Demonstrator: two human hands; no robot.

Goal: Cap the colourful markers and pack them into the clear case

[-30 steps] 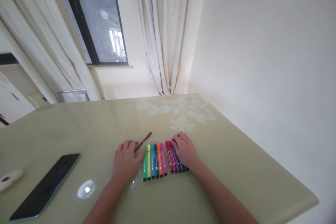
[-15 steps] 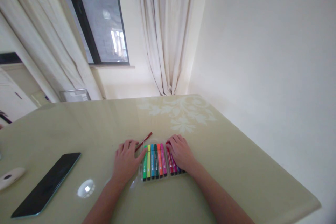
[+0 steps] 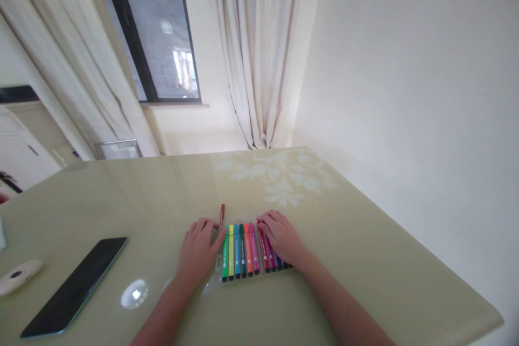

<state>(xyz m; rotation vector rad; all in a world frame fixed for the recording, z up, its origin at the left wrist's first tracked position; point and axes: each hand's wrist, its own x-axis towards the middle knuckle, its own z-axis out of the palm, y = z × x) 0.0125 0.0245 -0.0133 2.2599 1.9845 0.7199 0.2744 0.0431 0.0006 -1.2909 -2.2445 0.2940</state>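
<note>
A clear plastic marker case [image 3: 219, 270] lies on the table with a row of coloured felt-tip markers [image 3: 243, 251] in it, from green at the left to red and purple at the right. My left hand [image 3: 197, 248] is closed on a dark red marker [image 3: 222, 215] at the case's upper left corner; the marker's lower part is hidden by the fingers and thumb. Over the right end of the case lies my right hand [image 3: 285, 239], its fingers curled on the far edge. It covers part of the red, purple and dark markers there.
To the left, a dark tablet-like slab [image 3: 77, 286] lies flat beside a white oval object [image 3: 20, 277]. The glossy table [image 3: 385, 275] meets the white wall at its right side. Curtains [image 3: 259, 54] and a window stand beyond its far edge.
The dark red marker has turned from a slant to nearly in line with the other markers, in my left hand. My right hand has stayed almost in place on the case.
</note>
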